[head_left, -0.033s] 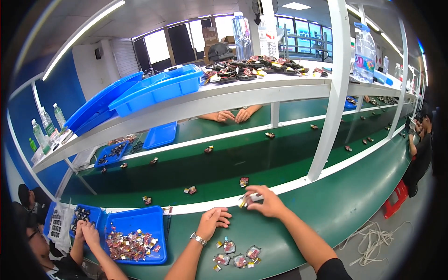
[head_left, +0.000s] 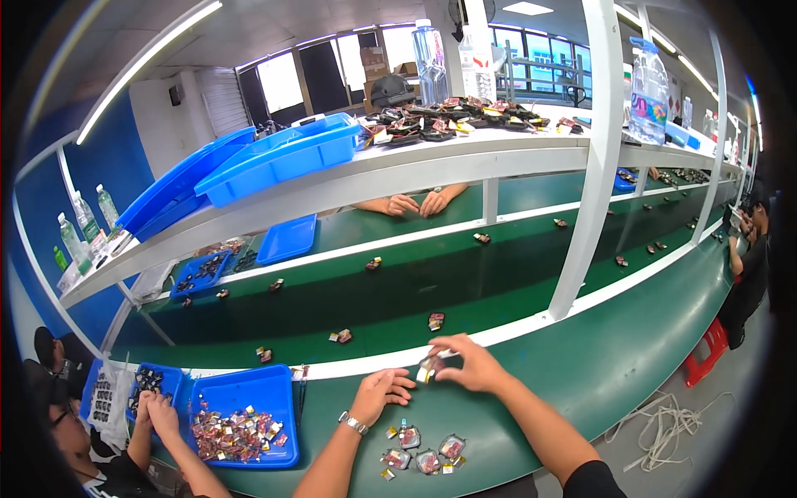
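Observation:
My right hand (head_left: 473, 365) pinches a small electronic assembly (head_left: 428, 368) between thumb and fingertips, just above the green bench. The piece has a dark reddish part and a silvery-yellow one. Close on its left, my left hand (head_left: 383, 397) has its fingers loosely stretched toward the piece, with nothing visible in them. Below the hands lie several similar assemblies (head_left: 427, 461), each with a rounded clear-grey case, a reddish board and a small silver-yellow part. A wristwatch (head_left: 353, 423) is on my left wrist.
A blue tray (head_left: 292, 415) of loose reddish boards stands left, beside a co-worker's hands (head_left: 156, 408). Beyond a white rail, a dark green conveyor belt (head_left: 398, 303) carries spaced assemblies. A white post (head_left: 581, 191) rises right of centre under a shelf (head_left: 390, 170). Another person's hands (head_left: 419, 202) show opposite.
My right hand has moved slightly left, bringing the assembly closer to my left hand and turning it. My left hand has barely moved.

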The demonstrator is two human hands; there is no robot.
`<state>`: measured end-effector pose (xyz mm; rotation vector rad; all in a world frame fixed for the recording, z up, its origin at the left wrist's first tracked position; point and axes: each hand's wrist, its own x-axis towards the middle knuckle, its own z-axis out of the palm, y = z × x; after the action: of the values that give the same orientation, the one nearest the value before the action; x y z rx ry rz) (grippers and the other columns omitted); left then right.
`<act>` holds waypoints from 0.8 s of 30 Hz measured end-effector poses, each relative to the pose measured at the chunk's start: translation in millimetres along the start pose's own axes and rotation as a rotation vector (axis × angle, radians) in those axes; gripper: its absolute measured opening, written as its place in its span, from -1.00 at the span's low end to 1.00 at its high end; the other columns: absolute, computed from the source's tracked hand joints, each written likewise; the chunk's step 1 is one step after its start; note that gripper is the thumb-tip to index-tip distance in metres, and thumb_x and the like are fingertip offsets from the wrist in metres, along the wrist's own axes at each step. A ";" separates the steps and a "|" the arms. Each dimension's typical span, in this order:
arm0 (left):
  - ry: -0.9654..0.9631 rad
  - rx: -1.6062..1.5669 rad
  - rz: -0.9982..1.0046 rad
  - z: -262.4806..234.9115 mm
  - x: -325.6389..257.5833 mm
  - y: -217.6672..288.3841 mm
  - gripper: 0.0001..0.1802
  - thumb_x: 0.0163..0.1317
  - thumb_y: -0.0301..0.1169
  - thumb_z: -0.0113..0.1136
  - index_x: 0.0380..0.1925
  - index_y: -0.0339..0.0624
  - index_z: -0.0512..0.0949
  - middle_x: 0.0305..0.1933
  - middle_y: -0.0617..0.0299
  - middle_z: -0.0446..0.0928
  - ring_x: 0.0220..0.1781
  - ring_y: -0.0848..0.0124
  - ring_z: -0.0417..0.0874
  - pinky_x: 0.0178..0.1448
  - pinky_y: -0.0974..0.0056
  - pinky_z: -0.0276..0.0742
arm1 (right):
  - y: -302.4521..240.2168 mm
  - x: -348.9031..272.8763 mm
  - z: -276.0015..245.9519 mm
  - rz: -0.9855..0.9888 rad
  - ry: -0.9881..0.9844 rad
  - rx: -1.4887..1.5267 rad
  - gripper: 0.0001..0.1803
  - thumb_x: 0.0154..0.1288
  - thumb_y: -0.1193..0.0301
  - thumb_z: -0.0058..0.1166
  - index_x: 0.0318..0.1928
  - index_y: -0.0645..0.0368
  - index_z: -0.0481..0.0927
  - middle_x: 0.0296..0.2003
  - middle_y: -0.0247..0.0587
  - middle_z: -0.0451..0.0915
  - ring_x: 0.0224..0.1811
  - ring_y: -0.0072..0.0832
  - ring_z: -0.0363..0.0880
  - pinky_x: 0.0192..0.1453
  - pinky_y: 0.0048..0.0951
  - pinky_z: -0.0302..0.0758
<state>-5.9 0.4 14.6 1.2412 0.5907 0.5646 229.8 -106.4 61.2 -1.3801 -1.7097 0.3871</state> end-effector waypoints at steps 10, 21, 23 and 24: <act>-0.280 -0.072 -0.152 2.4 -2.7 5.6 -0.57 0.44 -0.41 -0.02 0.25 -0.35 0.34 0.07 0.04 0.54 0.00 0.27 0.65 0.05 0.23 0.68 | -26.4 -9.3 24.4 -0.123 -0.175 -0.022 -0.41 0.06 0.44 0.31 0.18 0.01 0.53 0.15 -0.20 0.47 0.23 -0.19 0.39 0.35 -0.21 0.35; -0.144 -0.065 -0.083 12.9 -3.6 5.5 -0.58 0.41 -0.49 -0.01 0.24 -0.30 0.32 0.08 0.06 0.53 0.11 0.31 0.60 0.20 0.17 0.60 | -21.2 -6.4 28.9 -0.273 -0.114 -0.264 -0.73 0.12 0.40 0.24 -0.15 0.14 0.57 0.15 -0.20 0.42 0.27 -0.22 0.33 0.30 -0.19 0.36; -0.160 -0.051 -0.094 11.2 -3.4 3.9 -0.60 0.40 -0.50 0.00 0.22 -0.28 0.33 0.09 0.07 0.53 0.12 0.32 0.59 0.20 0.19 0.60 | -21.0 -6.9 34.4 -0.232 -0.120 -0.228 -0.77 0.14 0.40 0.23 -0.19 0.16 0.56 0.14 -0.19 0.43 0.27 -0.22 0.33 0.28 -0.19 0.36; -0.179 -0.036 -0.104 10.6 -3.3 3.4 -0.62 0.40 -0.51 0.00 0.20 -0.26 0.34 0.10 0.08 0.53 0.12 0.34 0.59 0.20 0.21 0.59 | -20.8 -7.6 37.5 -0.191 -0.123 -0.194 -0.80 0.15 0.41 0.22 -0.23 0.17 0.54 0.13 -0.17 0.43 0.27 -0.21 0.33 0.26 -0.20 0.36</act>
<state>-1.3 -8.4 20.5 1.2051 0.4894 0.3710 187.5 -110.0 51.3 -1.3362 -2.0051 0.2066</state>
